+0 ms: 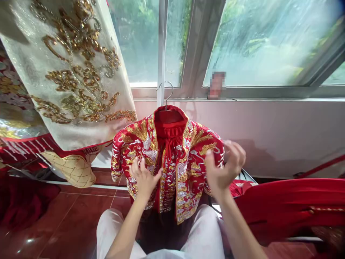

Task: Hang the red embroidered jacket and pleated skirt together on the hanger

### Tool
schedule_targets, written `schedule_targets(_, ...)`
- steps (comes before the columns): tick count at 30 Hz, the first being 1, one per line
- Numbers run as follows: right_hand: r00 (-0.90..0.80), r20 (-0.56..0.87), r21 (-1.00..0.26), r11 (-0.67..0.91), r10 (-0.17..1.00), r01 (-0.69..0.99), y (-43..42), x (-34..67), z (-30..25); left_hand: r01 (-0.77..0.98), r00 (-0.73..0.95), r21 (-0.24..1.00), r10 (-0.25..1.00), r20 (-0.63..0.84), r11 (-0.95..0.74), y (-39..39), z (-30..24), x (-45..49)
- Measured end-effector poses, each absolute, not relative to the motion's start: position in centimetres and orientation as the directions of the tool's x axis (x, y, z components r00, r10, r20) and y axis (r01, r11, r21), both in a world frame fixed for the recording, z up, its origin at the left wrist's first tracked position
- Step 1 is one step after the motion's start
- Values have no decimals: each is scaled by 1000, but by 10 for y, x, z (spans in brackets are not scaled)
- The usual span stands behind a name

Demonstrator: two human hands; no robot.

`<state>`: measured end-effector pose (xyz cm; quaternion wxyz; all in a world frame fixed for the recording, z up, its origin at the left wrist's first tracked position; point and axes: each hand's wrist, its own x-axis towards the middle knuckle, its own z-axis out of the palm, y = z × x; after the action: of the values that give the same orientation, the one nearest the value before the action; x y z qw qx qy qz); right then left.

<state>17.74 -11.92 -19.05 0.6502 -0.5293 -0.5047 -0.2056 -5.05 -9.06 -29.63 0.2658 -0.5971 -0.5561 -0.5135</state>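
A red jacket (188, 158) thick with gold and silver embroidery hangs on a red hanger (167, 114), whose metal hook (168, 91) catches on a white window bar. My left hand (144, 179) rests against the jacket's left front panel with its fingers spread. My right hand (225, 166) is raised at the jacket's right shoulder and sleeve, its fingers curled loosely and somewhat smeared by motion; I cannot see anything held in them. My knees in white trousers (205, 233) show below the jacket.
A cream garment (72, 72) with gold beadwork hangs at upper left, more embroidered red cloth behind it. Red fabric (291, 205) lies spread at right. The floor (72, 219) is dark red tile. A wide window (256, 43) fills the wall ahead.
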Motion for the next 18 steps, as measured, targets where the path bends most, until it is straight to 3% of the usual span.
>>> schedule_targets(3,321,879,-435,316,353,843,-135,128,-225,941,-98,240,482,871,-241,-87,-296,-41)
schedule_targets(7,330,755,-558,291,567,777,-117,116,-240,913,-98,305,580,809,-272,-87,-275,-61)
schedule_targets(11,351,716,-636,357,603,684,-109,121,-225,882,-101,350,600,794,-315,-110,-249,-69)
schedule_targets(14,342,696,-691,459,631,559,-107,108,-201,842,4,311,582,813,-440,-118,-223,-45)
schedule_targets(16,309,687,-707,506,658,494,-94,98,-189,828,73,311,639,766,-467,-108,-207,-25)
schedule_targets(18,265,657,-726,497,706,475,-74,91,-187,872,91,311,749,656,-379,-89,-200,-10)
